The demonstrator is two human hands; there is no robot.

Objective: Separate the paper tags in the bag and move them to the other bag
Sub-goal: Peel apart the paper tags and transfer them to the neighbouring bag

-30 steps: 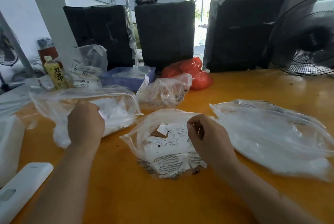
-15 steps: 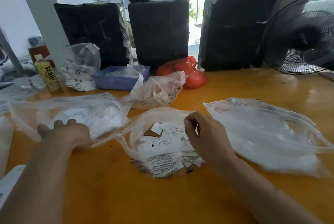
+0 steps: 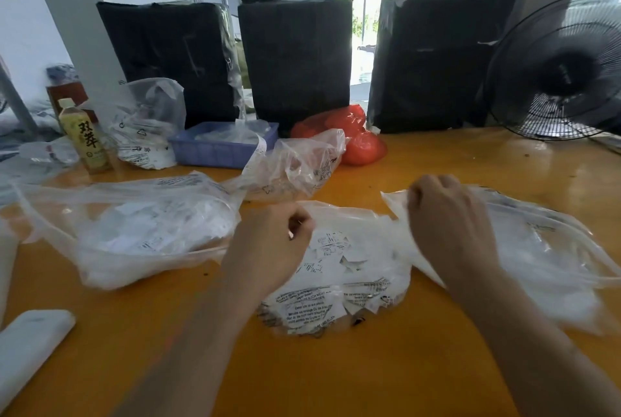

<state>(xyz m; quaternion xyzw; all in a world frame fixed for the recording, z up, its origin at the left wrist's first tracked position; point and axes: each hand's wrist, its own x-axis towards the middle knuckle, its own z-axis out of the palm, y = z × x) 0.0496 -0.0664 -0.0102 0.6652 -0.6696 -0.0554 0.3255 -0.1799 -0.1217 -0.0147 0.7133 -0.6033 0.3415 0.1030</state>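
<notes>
A clear middle bag point(image 3: 353, 312) full of small printed paper tags point(image 3: 331, 248) lies in front of me on the orange table point(image 3: 336, 376). My left hand point(image 3: 268, 245) is at this bag's left rim and grips the plastic with curled fingers. My right hand point(image 3: 447, 225) is curled into a loose fist over the open left edge of the large clear right bag point(image 3: 544, 248). Its fingers point away from me, so what they pinch is hidden. A third clear bag point(image 3: 151, 231) holding white tags lies to the left.
At the back stand a blue tray point(image 3: 221, 147), a crumpled clear bag point(image 3: 302, 164), red bags point(image 3: 356, 134), a tea bottle point(image 3: 85, 137), three black wrapped bales point(image 3: 295, 60) and a fan point(image 3: 564, 73). A white object point(image 3: 27, 346) lies near left.
My left hand left the left bag and came over to the middle bag's rim. My right hand lifted out of the middle bag and moved right to the right bag's mouth.
</notes>
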